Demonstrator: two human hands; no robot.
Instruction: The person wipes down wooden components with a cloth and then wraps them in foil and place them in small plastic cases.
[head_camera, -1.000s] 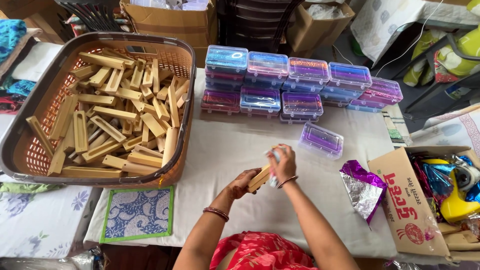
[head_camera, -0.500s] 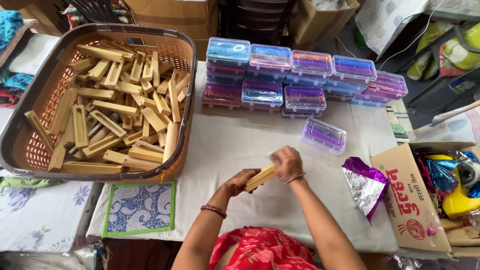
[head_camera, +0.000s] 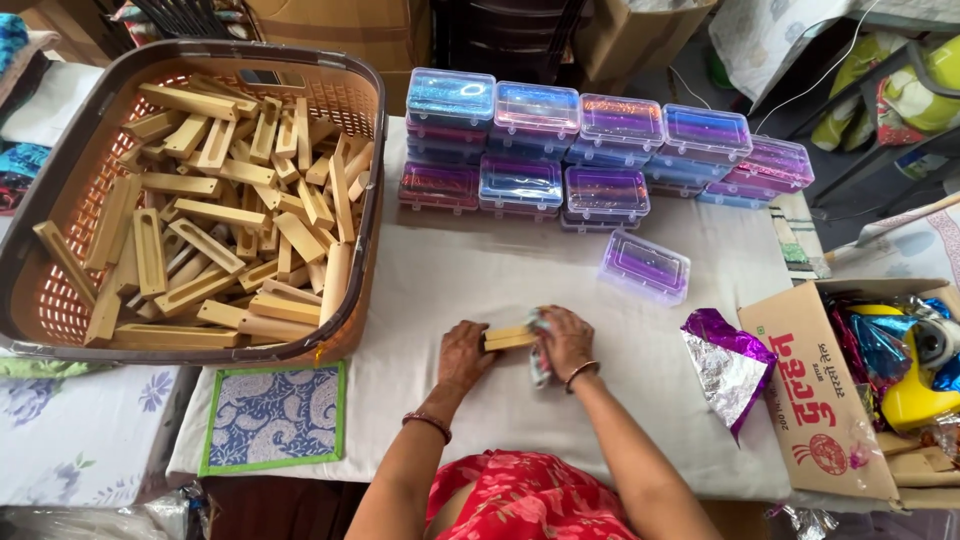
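Change: wooden block (head_camera: 508, 338) now lower and flat, lying lengthwise just above the white cloth of the desk (head_camera: 450, 290); a second ago held higher and tilted, nearer the single purple box.
Left hand (head_camera: 465, 352): closed around the left end of the wooden block, fingers curled over it, grip firm on that end.
Right hand (head_camera: 565, 340): closed on a crumpled cloth (head_camera: 538, 352) pressed against the block's right end; cloth earlier a small pale wad at the fingertips, now spread down below the palm.
Position of block: between both hands, near the middle of the desk, well apart from the basket, closer to the body than before.
Meaning, as a judgement: wiping of this one block appears under way, hands settled low for steadier rubbing; block not yet put down or boxed.
Basket (head_camera: 360, 150): brown, at the left, heaped with many more pale wooden blocks, unchanged.
Stacked boxes (head_camera: 590, 150): clear lidded cases with purple and blue glitter, in rows at the far edge, unchanged.
Single purple box (head_camera: 645, 265): alone, lid shut, beyond the right hand, untouched.
Foil wrapper (head_camera: 725, 365): purple and silver, crumpled, right of the right hand, beside the cardboard carton (head_camera: 810, 400).
Patterned mat (head_camera: 272, 415): green-edged, below the basket, apart from the hands.
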